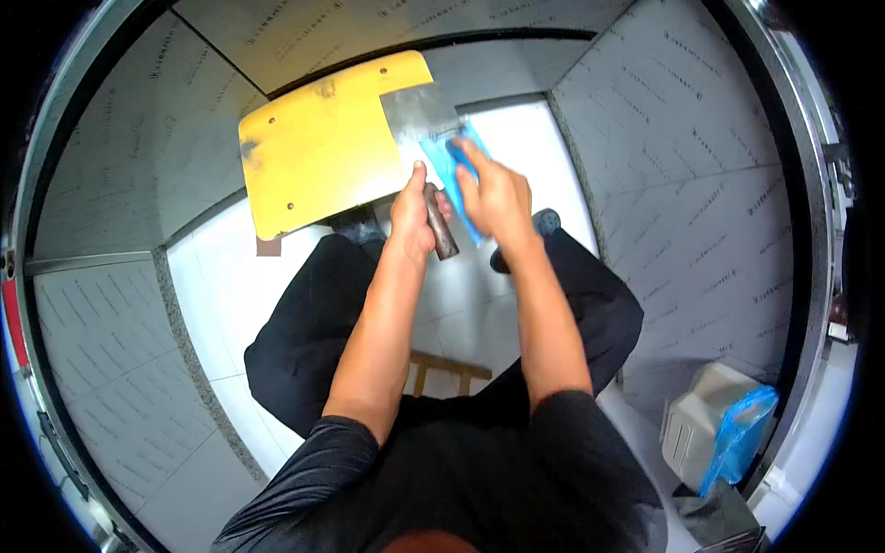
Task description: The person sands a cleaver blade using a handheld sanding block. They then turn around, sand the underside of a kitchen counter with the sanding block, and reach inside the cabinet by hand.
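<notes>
Brown handle (441,222), in L hand (412,218), near R (499,199)

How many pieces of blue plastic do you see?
2: one piece under the right hand, another piece draped at the beige bin, lower right. More may be hidden inside the bin.

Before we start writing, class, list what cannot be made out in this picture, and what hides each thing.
All in the head view:
- Right hand: fingertips blurred.
- Blue sheet: its middle, covered by that hand.
- Brown handle: upper part, partly behind the left hand.
- Wooden stool: mostly hidden by the body.
- Beige container: one side, behind blue plastic.
- Wall print: too small to read.
</notes>
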The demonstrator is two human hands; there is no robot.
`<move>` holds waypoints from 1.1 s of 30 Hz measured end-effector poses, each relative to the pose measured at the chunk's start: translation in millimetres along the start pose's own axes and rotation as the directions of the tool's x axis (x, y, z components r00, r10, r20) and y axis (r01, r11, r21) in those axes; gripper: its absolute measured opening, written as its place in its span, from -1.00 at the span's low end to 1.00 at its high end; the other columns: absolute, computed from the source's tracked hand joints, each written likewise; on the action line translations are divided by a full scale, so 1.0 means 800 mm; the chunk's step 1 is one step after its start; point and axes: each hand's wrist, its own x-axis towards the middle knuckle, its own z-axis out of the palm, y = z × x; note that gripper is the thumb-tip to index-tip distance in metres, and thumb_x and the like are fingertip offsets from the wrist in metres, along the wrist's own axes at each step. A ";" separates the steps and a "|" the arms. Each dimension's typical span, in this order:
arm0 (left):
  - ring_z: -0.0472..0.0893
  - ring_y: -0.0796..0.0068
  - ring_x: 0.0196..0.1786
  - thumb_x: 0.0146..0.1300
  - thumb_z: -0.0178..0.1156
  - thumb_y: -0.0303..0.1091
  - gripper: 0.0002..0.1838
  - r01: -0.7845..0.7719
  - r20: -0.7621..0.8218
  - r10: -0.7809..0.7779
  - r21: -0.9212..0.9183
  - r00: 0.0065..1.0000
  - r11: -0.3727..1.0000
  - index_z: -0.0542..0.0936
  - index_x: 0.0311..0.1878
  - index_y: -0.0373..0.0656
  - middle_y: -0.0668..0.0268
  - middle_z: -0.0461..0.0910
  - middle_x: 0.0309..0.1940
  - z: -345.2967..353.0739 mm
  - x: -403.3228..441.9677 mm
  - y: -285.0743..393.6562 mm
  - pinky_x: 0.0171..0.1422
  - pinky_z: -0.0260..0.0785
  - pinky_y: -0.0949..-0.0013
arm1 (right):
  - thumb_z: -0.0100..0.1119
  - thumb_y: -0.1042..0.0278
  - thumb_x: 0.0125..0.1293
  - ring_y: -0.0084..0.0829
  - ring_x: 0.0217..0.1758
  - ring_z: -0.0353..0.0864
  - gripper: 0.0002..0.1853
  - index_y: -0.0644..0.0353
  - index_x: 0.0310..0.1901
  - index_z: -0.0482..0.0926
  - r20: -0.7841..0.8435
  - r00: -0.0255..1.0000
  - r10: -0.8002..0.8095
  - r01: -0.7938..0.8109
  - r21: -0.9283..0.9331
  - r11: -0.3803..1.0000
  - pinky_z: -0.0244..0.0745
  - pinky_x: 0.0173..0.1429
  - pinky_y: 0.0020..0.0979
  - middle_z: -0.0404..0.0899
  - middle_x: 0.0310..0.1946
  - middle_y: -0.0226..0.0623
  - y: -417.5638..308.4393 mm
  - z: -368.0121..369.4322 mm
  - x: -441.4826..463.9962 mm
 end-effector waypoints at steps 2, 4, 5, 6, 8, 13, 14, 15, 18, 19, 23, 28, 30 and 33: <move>0.42 0.43 -0.58 0.28 0.21 0.27 -0.46 0.017 -0.015 -0.017 0.002 1.000 1.000 0.44 -0.36 -0.08 0.34 0.40 -0.62 -0.001 0.002 -0.001 -0.49 0.31 0.34 | 0.09 0.09 0.35 0.07 -0.12 0.69 -0.58 -0.18 0.23 0.55 0.054 0.998 0.016 -0.015 -0.016 1.000 0.57 0.00 -0.05 0.69 -0.19 0.06 -0.005 -0.003 0.009; 0.43 0.44 -0.57 0.27 0.22 0.28 -0.47 0.016 -0.046 -0.014 0.030 0.999 0.999 0.43 -0.33 -0.06 0.35 0.41 -0.61 -0.004 0.001 -0.005 -0.50 0.31 0.34 | 0.05 0.06 0.37 0.11 -0.17 0.67 -0.58 -0.17 0.24 0.54 0.083 0.994 0.070 -0.064 -0.074 0.995 0.56 -0.03 -0.01 0.68 -0.23 0.06 -0.013 0.006 0.075; 0.43 0.45 -0.57 0.27 0.22 0.28 -0.47 -0.003 -0.030 0.003 0.008 1.000 1.000 0.43 -0.32 -0.05 0.36 0.41 -0.60 -0.002 0.003 -0.001 -0.50 0.31 0.35 | 0.05 0.06 0.37 0.11 -0.17 0.67 -0.58 -0.17 0.24 0.54 0.075 0.995 0.061 -0.055 -0.072 0.996 0.56 -0.03 -0.01 0.68 -0.23 0.06 -0.008 0.011 0.094; 0.43 0.45 -0.57 0.27 0.22 0.28 -0.47 -0.013 -0.033 0.013 0.002 0.999 1.000 0.43 -0.32 -0.05 0.36 0.41 -0.60 -0.002 -0.001 0.000 -0.50 0.31 0.35 | 0.05 0.07 0.37 0.11 -0.17 0.66 -0.58 -0.17 0.24 0.54 0.049 0.998 0.036 -0.033 -0.056 0.998 0.56 -0.03 -0.02 0.68 -0.24 0.06 -0.014 0.013 0.103; 0.42 0.47 -0.56 0.27 0.23 0.27 -0.47 -0.019 -0.001 0.019 0.028 1.000 0.999 0.43 -0.31 -0.05 0.38 0.40 -0.61 0.001 -0.006 0.001 -0.50 0.30 0.38 | 0.07 0.09 0.36 0.11 -0.16 0.66 -0.59 -0.18 0.23 0.54 0.066 0.995 0.080 -0.076 -0.054 0.996 0.56 -0.03 -0.02 0.68 -0.26 0.05 -0.012 0.007 0.069; 0.42 0.50 -0.55 0.30 0.22 0.25 -0.50 -0.022 0.049 0.022 0.005 0.999 1.000 0.43 -0.27 -0.03 0.41 0.41 -0.58 -0.009 0.016 -0.006 -0.49 0.32 0.38 | 0.14 0.19 0.34 0.06 -0.07 0.67 -0.59 -0.14 0.23 0.53 -0.001 0.976 0.219 -0.216 0.168 0.962 0.57 0.01 -0.11 0.68 -0.13 0.04 -0.012 -0.063 -0.136; 0.43 0.50 -0.55 0.30 0.22 0.24 -0.51 -0.036 0.006 0.036 0.013 0.999 0.999 0.43 -0.29 -0.04 0.42 0.42 -0.57 -0.005 0.010 -0.004 -0.48 0.34 0.37 | 0.13 0.20 0.35 0.05 -0.02 0.68 -0.57 -0.14 0.26 0.52 -0.006 0.955 0.297 -0.287 0.232 0.929 0.56 0.05 -0.15 0.66 -0.08 0.07 -0.011 -0.077 -0.157; 0.44 0.49 -0.54 0.31 0.22 0.23 -0.51 -0.055 -0.034 0.055 0.016 0.998 0.998 0.44 -0.31 -0.04 0.42 0.43 -0.55 -0.002 0.003 -0.002 -0.48 0.35 0.36 | 0.11 0.23 0.38 -0.02 0.10 0.66 -0.54 -0.06 0.31 0.48 -0.078 0.943 0.324 -0.281 0.340 0.898 0.52 0.16 -0.23 0.62 0.04 0.12 -0.006 -0.082 -0.173; 0.45 0.45 -0.54 0.37 0.18 0.16 -0.54 -0.093 -0.052 0.096 0.065 0.994 0.994 0.43 -0.27 -0.10 0.36 0.43 -0.55 0.000 -0.017 0.004 -0.48 0.37 0.31 | 0.10 0.27 0.40 -0.10 0.25 0.58 -0.52 0.12 0.33 0.45 -0.179 0.888 0.424 -0.309 0.453 0.836 0.41 0.30 -0.27 0.57 0.17 0.08 -0.010 -0.107 -0.198; 0.45 0.41 -0.55 0.42 0.13 0.12 -0.55 -0.109 -0.050 0.115 0.098 0.992 0.989 0.42 -0.25 -0.13 0.32 0.42 -0.57 0.003 -0.028 0.008 -0.49 0.36 0.28 | 0.10 0.27 0.40 -0.10 0.25 0.58 -0.52 0.12 0.33 0.45 -0.189 0.893 0.408 -0.288 0.457 0.842 0.41 0.30 -0.27 0.57 0.17 0.08 -0.009 -0.114 -0.198; 0.43 0.47 -0.54 0.45 0.14 0.02 -0.65 -0.173 -0.037 0.178 0.108 0.983 0.979 0.42 -0.23 -0.08 0.38 0.41 -0.53 -0.013 -0.073 0.004 -0.47 0.38 0.32 | 0.09 0.31 0.40 -0.14 0.29 0.55 -0.52 0.15 0.33 0.44 -0.252 0.893 0.374 -0.220 0.481 0.849 0.37 0.34 -0.28 0.58 0.17 0.06 -0.016 -0.123 -0.206; 0.41 0.49 -0.57 0.46 0.09 0.03 -0.67 -0.367 0.069 0.361 0.135 0.930 0.920 0.36 -0.20 -0.01 0.38 0.41 -0.54 -0.036 -0.200 0.004 -0.51 0.33 0.36 | 0.12 0.37 0.39 -0.60 -0.43 0.49 -0.51 0.19 0.34 0.42 -0.251 0.889 0.384 -0.149 0.633 0.759 0.48 -0.28 -0.49 0.64 -0.14 -0.27 -0.047 -0.126 -0.204; 0.41 0.50 -0.58 0.46 0.09 0.04 -0.67 -0.401 0.105 0.391 0.090 0.914 0.912 0.35 -0.19 -0.01 0.38 0.41 -0.55 -0.040 -0.252 0.010 -0.51 0.32 0.37 | 0.11 0.41 0.39 -0.67 -0.48 0.41 -0.51 0.18 0.35 0.41 -0.227 0.908 0.351 -0.110 0.681 0.724 0.42 -0.36 -0.57 0.62 -0.17 -0.36 -0.064 -0.125 -0.200; 0.40 0.52 -0.61 0.46 0.08 0.06 -0.67 -0.458 0.149 0.449 0.037 0.881 0.888 0.34 -0.19 0.00 0.39 0.40 -0.57 -0.041 -0.317 0.025 -0.54 0.29 0.39 | 0.11 0.40 0.39 -0.67 -0.46 0.42 -0.51 0.19 0.35 0.41 -0.208 0.942 0.264 -0.037 0.717 0.696 0.43 -0.36 -0.56 0.61 -0.18 -0.35 -0.094 -0.120 -0.188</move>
